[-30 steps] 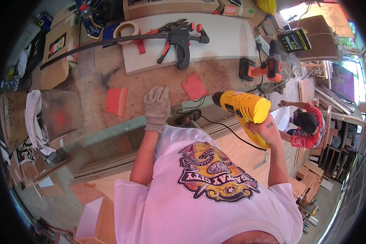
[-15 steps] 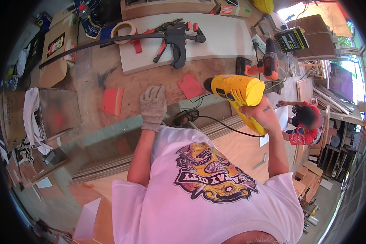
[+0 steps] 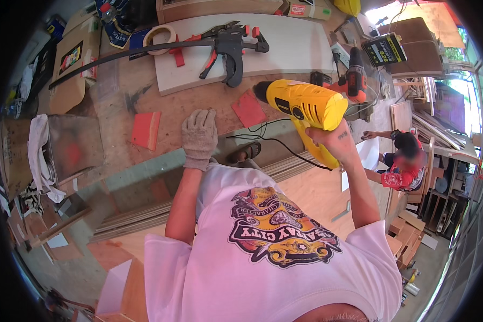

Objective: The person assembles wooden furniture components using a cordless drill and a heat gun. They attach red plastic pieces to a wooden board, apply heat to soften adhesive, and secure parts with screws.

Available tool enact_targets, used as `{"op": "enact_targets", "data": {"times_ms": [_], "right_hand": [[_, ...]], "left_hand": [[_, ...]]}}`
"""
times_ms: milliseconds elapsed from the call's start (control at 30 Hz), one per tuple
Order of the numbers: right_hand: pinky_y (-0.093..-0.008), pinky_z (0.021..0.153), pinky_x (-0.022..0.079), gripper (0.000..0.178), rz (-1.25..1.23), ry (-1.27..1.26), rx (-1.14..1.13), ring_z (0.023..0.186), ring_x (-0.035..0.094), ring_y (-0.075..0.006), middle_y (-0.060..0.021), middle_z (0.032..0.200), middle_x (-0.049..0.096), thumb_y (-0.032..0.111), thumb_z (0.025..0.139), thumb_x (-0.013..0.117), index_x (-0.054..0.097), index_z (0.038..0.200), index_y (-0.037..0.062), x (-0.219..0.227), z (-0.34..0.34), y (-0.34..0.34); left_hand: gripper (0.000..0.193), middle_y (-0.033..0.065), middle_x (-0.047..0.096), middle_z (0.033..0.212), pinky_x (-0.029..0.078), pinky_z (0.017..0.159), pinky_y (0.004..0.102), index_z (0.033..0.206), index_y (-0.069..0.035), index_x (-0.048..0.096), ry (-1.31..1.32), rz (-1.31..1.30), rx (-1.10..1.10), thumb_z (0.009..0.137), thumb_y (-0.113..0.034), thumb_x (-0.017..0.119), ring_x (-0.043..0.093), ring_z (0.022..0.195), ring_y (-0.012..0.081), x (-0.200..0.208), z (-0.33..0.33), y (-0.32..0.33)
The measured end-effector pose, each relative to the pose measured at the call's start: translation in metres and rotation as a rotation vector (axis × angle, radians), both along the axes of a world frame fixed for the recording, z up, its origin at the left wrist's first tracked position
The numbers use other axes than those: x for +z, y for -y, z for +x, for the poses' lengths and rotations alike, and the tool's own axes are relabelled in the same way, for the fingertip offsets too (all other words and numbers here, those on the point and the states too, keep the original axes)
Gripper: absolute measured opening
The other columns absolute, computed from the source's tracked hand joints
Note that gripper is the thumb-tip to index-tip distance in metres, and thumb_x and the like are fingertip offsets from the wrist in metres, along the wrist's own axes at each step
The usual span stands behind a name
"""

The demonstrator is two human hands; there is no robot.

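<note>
My right hand (image 3: 335, 140), bare, is wrapped round the handle of a yellow heat gun (image 3: 306, 104). Its black nozzle points left, in the air above the bench, beside a red flat piece (image 3: 249, 109). A black cord (image 3: 284, 152) hangs below the tool. In a grey work glove, my left hand (image 3: 199, 137) rests on the bench's near edge with the fingers stretched forward, holding nothing. It lies between that red piece and another red flat piece (image 3: 146, 130) to its left.
A bar clamp (image 3: 231, 59) and a tape roll (image 3: 160, 41) lie over a white curved board (image 3: 290, 45) at the back. An orange and black cordless drill (image 3: 355, 80) stands beyond the heat gun. Boxes line the left. Another person (image 3: 405, 161) crouches at right.
The heat gun has swung left and slightly up with my right hand, bringing its nozzle over the bench by the red piece. Its cord has shifted left. My left hand stays nearly in place.
</note>
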State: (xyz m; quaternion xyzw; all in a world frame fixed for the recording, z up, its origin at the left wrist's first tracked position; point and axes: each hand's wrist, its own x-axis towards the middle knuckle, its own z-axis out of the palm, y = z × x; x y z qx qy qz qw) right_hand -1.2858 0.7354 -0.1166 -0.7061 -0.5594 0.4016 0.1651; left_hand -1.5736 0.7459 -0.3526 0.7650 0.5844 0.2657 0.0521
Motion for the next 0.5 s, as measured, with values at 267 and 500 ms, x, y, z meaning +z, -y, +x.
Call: {"op": "enact_targets", "data": {"times_ms": [267,500], "right_hand": [[-0.0298,0.065,0.051,0.035,-0.212,-0.028,-0.036,0.071,0.065,-0.0136,-0.0083,0.086,0.070,0.011,0.077,0.073,0.066,0.109,-0.0025,0.005,0.030,0.039],[-0.0283,0.063,0.050,0.034,-0.135,-0.170,-0.204,0.070,0.064,-0.0120,-0.0068,0.085,0.069,0.008,0.080,0.071,0.065,0.112,-0.0018,-0.004,0.023,0.055]], "left_hand": [[0.042,0.0032,0.060,0.121,0.041,0.102,0.0444,0.123,-0.014,0.063,0.008,-0.009,-0.005,0.082,-0.019,0.068,0.054,0.121,0.0246,0.000,0.000,0.000],[0.041,0.0044,0.060,0.123,0.042,0.102,0.0462,0.126,-0.013,0.062,0.022,-0.055,-0.020,0.085,-0.017,0.067,0.053,0.122,0.0255,-0.001,-0.002,-0.001]]}}
